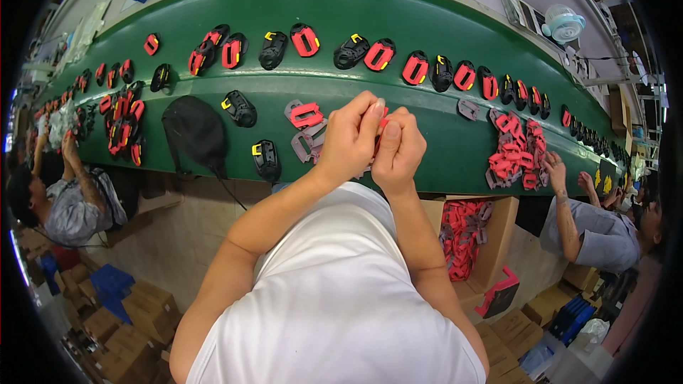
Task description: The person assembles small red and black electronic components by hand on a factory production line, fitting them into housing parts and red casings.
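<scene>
Both hands meet in front of my chest, above the near side of the green work surface. My left hand [348, 141] and my right hand [399, 148] are closed on a small red plastic part [383, 124], mostly hidden by the fingers. Just left of my left hand lie a red oval frame [306, 115] and grey-purple frames [302, 148]. Further left are a black shell with a yellow piece [266, 160] and another black shell [240, 109]. Beyond my hands a row of black shells, many with red frames [379, 55], runs along the surface.
A black cloth-like bag [188, 131] with a cord lies at left. Red frames are heaped at left [122, 128] and at right [514, 149]. An open carton [498, 238] of red parts stands below the right edge. Co-workers sit at left [78, 199] and right [590, 231].
</scene>
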`<state>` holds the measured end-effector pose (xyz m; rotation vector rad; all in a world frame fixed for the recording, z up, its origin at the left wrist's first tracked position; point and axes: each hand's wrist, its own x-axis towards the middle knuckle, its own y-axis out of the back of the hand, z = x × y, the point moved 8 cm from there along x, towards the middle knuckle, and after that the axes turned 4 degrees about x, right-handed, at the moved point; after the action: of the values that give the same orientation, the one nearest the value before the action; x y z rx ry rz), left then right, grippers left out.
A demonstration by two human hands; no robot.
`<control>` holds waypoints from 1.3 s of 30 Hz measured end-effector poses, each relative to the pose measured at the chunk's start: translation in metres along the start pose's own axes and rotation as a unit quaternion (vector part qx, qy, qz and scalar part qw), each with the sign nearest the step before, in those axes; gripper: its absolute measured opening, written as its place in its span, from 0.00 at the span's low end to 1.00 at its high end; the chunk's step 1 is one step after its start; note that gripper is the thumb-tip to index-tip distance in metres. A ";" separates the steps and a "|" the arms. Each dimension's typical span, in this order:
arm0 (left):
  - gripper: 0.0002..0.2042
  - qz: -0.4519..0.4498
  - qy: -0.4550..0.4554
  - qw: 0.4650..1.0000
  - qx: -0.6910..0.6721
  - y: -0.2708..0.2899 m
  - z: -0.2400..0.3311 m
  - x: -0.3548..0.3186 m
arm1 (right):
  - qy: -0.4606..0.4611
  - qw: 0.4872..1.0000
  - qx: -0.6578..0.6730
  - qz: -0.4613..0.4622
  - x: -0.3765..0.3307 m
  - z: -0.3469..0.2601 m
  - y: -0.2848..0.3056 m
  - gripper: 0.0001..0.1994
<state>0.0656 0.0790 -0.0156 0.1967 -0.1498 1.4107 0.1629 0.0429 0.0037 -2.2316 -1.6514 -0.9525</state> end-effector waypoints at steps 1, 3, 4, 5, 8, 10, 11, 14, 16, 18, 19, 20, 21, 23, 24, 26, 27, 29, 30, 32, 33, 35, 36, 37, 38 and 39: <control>0.09 -0.017 0.029 0.999 -0.020 0.000 -0.006 0.001 | 0.000 1.000 0.000 -0.001 0.000 0.001 -0.002 0.11; 0.09 -0.031 0.058 0.997 -0.041 0.002 -0.011 0.005 | -0.047 0.996 0.072 0.037 -0.001 0.008 -0.001 0.12; 0.09 -0.034 0.050 0.997 -0.055 0.003 -0.010 0.007 | -0.046 0.996 0.072 0.035 0.000 0.011 -0.005 0.12; 0.09 -0.036 0.041 0.996 -0.070 0.005 -0.008 0.009 | -0.095 0.986 0.127 0.048 -0.001 0.023 -0.007 0.13; 0.09 -0.081 0.077 0.993 -0.048 0.016 -0.017 0.017 | -0.166 0.963 0.205 0.050 0.000 0.039 -0.021 0.13; 0.09 -0.085 0.049 0.994 -0.044 0.027 -0.019 0.031 | -0.187 0.954 0.230 0.037 0.002 0.047 -0.031 0.14; 0.09 -0.092 0.021 0.995 -0.038 0.034 -0.018 0.038 | -0.204 0.949 0.240 0.030 0.002 0.054 -0.037 0.13; 0.10 -0.177 0.000 0.984 0.027 0.047 -0.026 0.064 | -0.222 0.944 0.242 0.016 0.010 0.070 -0.052 0.13; 0.09 -0.190 0.029 0.981 0.013 0.058 -0.034 0.071 | -0.226 0.945 0.236 0.013 0.013 0.073 -0.067 0.13; 0.07 -0.153 -0.077 0.983 0.066 0.075 -0.026 0.077 | -0.224 0.952 0.208 0.001 0.017 0.073 -0.087 0.13; 0.07 -0.154 -0.074 0.983 0.063 0.084 -0.029 0.079 | -0.228 0.952 0.205 0.001 0.020 0.071 -0.098 0.13; 0.06 -0.142 -0.093 0.983 0.063 0.095 -0.027 0.081 | -0.223 0.958 0.183 -0.002 0.023 0.069 -0.107 0.13; 0.05 -0.130 -0.112 0.983 0.065 0.107 -0.026 0.085 | -0.218 0.963 0.160 -0.004 0.028 0.066 -0.118 0.13; 0.04 -0.107 -0.103 0.988 0.044 0.129 -0.033 0.101 | -0.265 0.941 0.209 0.030 0.037 0.071 -0.143 0.13; 0.04 -0.084 -0.098 0.991 0.025 0.138 -0.037 0.112 | -0.305 0.914 0.258 0.067 0.041 0.079 -0.153 0.13; 0.05 -0.077 -0.090 0.993 0.020 0.142 -0.051 0.127 | -0.320 0.923 0.197 0.079 0.052 0.100 -0.168 0.13; 0.05 -0.065 -0.085 0.994 0.019 0.142 -0.058 0.140 | -0.329 0.930 0.139 0.086 0.062 0.114 -0.169 0.12; 0.06 -0.081 -0.013 0.996 0.023 0.143 -0.087 0.178 | -0.343 0.913 0.208 0.078 0.082 0.135 -0.177 0.12; 0.07 -0.100 0.057 0.993 0.026 0.139 -0.105 0.195 | -0.354 0.890 0.277 0.073 0.093 0.145 -0.180 0.12; 0.11 -0.081 0.075 0.993 -0.040 0.133 -0.129 0.229 | -0.349 0.907 0.229 0.062 0.114 0.172 -0.174 0.12; 0.12 -0.081 0.109 0.990 -0.046 0.136 -0.151 0.245 | -0.342 0.920 0.183 0.054 0.122 0.181 -0.168 0.11; 0.14 -0.006 0.107 0.991 0.075 0.171 -0.191 0.285 | -0.345 0.916 0.202 0.046 0.140 0.187 -0.170 0.12; 0.15 0.068 0.069 0.975 0.200 0.199 -0.207 0.306 | -0.346 0.911 0.219 0.040 0.145 0.186 -0.173 0.12; 0.17 0.112 0.067 0.921 0.367 0.227 -0.229 0.317 | -0.346 0.911 0.219 0.039 0.146 0.187 -0.176 0.12; 0.20 0.152 0.061 0.837 0.522 0.252 -0.248 0.320 | -0.342 0.916 0.208 0.033 0.145 0.187 -0.179 0.12; 0.20 0.155 0.060 0.836 0.523 0.267 -0.274 0.317 | -0.337 0.920 0.199 0.028 0.144 0.189 -0.183 0.12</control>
<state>-0.1532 0.4855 -0.1999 1.0216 0.7578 1.6988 0.0901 0.3176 -0.0927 -2.4118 -1.7864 0.2181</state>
